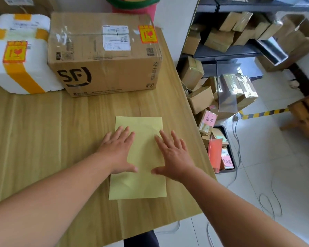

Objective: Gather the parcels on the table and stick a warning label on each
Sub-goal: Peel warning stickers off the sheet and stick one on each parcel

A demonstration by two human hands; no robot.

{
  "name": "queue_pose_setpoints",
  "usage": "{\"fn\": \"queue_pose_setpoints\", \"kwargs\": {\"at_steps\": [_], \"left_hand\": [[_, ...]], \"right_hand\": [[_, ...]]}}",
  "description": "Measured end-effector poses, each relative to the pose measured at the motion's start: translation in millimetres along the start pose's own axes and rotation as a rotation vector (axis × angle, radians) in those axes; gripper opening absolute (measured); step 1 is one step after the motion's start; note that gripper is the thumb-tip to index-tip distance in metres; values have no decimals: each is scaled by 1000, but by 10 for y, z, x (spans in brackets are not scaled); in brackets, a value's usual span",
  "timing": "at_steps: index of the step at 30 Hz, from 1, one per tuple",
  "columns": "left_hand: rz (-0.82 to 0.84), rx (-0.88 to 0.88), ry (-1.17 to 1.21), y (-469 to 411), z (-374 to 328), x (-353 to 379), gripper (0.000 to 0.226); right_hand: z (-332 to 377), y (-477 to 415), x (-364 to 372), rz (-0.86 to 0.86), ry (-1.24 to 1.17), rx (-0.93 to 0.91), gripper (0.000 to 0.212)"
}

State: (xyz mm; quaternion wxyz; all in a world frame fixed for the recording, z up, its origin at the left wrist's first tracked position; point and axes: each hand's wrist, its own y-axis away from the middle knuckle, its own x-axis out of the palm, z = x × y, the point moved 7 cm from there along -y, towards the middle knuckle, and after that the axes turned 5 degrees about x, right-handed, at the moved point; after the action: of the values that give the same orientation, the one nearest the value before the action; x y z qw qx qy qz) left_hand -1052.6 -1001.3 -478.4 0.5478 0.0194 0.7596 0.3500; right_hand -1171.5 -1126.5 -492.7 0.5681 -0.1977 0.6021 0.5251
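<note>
The SF cardboard carton (103,56) and the white foam box (20,54) bound in yellow tape had been set touching, side by side at the far edge of the table. This was judged to be so that labelled parcels were kept together and clear of the working space. A red-and-yellow fragile label (147,34) was seen on the carton's top, near its right corner, and a second fragile label (15,51) on the foam box's lid.

Nearer the body, a flat yellow sheet (143,154) was laid lengthwise, well apart from both boxes. Whether it was a thin envelope parcel or label backing could not be told, and no label was seen on it. It was pressed down by the left hand (118,150) and the right hand (173,157). Both were spread flat with straight fingers and gripped nothing, probably so that the sheet was smoothed or steadied.

The wood-grain table (43,139) was lit evenly. To its right, dark shelving (230,52) was stacked with taped cartons, and more were heaped on the white tiled floor (275,166). A black crate (234,163) of papers was set just beside the table, and a loose cable (269,202) was trailed across the tiles.
</note>
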Motion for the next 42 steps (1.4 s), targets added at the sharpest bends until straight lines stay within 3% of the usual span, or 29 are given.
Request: {"fn": "queue_pose_setpoints", "kwargs": {"at_steps": [2,6,8,10,13,15,18,23,26,30,32,36,42], "left_hand": [[19,-9,-18,13,38,84,119],[-85,13,26,45,88,37,97],[-128,30,86,74,131,-93,64],[-260,-8,274,128,267,-340,10],[-364,-156,881,244,593,-639,12],[-414,-173,1176,347,734,-872,12],[-492,-138,1459,495,873,-1204,21],[-452,-72,1526,672,1021,-1519,26],[-536,-122,1556,728,1146,-1691,37],[-701,-228,1446,695,1278,-1940,37],[-773,-227,1314,672,1298,-2084,37],[-791,-156,1264,552,1184,-2318,38],[-701,-19,1496,204,1003,-2596,29]], "right_hand": [[0,-41,10,-10,-30,1,102],[76,-91,-260,-259,-123,-39,29],[98,-127,-403,-276,-243,1,13],[75,-147,-610,-251,-517,123,3],[64,-133,-901,-201,-1055,283,15],[154,-118,-1002,-98,-1360,337,6],[429,-116,-1110,75,-1506,342,22],[728,-142,-1512,-34,-1447,326,26],[831,-170,-1688,-39,-1599,321,30],[889,-208,-1825,128,-1911,357,23],[865,-264,-1918,247,-1967,332,42],[684,-471,-2098,203,-1707,378,52],[209,-947,-2337,48,-1552,495,76]]}}
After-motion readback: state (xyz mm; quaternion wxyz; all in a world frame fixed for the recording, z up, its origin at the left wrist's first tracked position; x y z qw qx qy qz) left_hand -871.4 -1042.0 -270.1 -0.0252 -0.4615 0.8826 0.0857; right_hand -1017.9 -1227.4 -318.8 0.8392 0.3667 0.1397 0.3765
